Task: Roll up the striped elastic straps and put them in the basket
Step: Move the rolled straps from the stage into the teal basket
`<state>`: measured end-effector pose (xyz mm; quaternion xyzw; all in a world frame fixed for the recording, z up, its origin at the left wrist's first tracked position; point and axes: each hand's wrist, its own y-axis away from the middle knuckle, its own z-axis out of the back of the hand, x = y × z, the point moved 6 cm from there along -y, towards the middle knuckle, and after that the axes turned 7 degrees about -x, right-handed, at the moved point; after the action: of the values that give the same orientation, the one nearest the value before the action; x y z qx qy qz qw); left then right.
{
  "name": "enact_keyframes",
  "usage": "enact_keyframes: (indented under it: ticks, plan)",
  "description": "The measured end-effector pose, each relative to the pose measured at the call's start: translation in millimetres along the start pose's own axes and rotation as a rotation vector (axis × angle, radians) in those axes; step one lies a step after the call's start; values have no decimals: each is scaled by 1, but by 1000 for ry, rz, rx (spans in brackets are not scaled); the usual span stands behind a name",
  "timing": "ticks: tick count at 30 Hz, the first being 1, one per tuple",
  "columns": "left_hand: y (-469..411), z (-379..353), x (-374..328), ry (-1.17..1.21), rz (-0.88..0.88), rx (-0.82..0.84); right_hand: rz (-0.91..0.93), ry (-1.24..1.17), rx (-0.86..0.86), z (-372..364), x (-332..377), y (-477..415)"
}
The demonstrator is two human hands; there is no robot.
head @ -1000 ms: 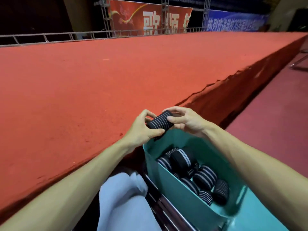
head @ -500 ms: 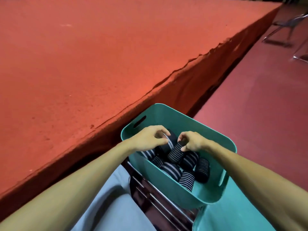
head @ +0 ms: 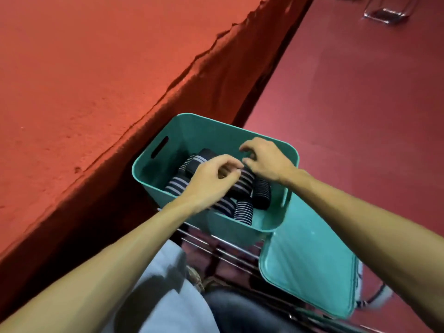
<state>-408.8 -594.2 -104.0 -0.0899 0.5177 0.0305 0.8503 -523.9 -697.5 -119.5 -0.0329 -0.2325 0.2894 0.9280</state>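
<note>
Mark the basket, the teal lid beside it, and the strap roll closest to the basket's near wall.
basket [head: 211, 133], head view, inside of its far wall.
teal lid [head: 307, 267], head view, middle of its flat face.
strap roll [head: 243, 211], head view, its striped side.

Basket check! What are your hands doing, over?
Left hand and right hand over basket, fingers curled, grip unclear. Rolled straps inside. Nothing blocking.

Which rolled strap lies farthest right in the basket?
The near-black roll with faint thin stripes, just under the right hand; all others lie left of it.
</note>
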Motion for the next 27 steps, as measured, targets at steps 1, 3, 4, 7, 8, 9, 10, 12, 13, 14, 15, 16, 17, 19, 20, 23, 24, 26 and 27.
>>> enact_keyframes:
  ticks: [1, 3, 4, 7, 8, 9, 10, 12, 13, 14, 15, 16, 17, 19, 20, 23, 24, 26, 27]
  plan:
    - [11, -5, -14, 8, -45, -52, -7, -38, -97, 18, -6, 14]
    - [41, -14, -47, 30, -159, -153, -62, -81, -263, 51, -21, 49]
    - [59, -20, -63, 40, -235, -181, -114, -98, -337, 65, -30, 66]
    - [113, -56, -90, 33, -452, -84, -317, -122, -430, 79, -64, 116]
    - [126, -73, -87, 15, -474, -12, -360, -113, -394, 74, -73, 129]
    - [136, -90, -79, -34, -450, 71, -390, -102, -331, 66, -80, 141]
    - [143, -109, -63, -110, -386, 167, -410, -90, -253, 56, -86, 152]
    - [152, -142, -18, -316, -162, 388, -438, -70, -83, 36, -93, 173]
    - [154, -154, 6, -403, -28, 469, -440, -60, 6, 27, -94, 182]
    - [156, -161, 29, -439, 109, 495, -437, -53, 105, 18, -94, 190]
    - [157, -165, 48, -444, 236, 483, -429, -49, 210, 7, -95, 198]
    - [156, -168, 62, -434, 333, 445, -418, -40, 310, -3, -95, 205]
    - [156, -170, 69, -406, 425, 403, -407, -27, 393, -11, -97, 211]
    - [157, -176, 83, -224, 648, 341, -398, -8, 504, -24, -102, 220]
    - [157, -182, 92, -100, 745, 293, -394, -6, 536, -30, -104, 224]
    - [150, -193, 121, 89, 869, 132, -374, -9, 599, -39, -102, 228]
    - [149, -194, 116, 119, 885, 91, -364, -3, 616, -41, -101, 228]
    - [144, -195, 89, 225, 848, 58, -358, 21, 642, -39, -102, 226]
    - [140, -198, 78, 286, 834, 73, -356, 34, 654, -35, -103, 226]
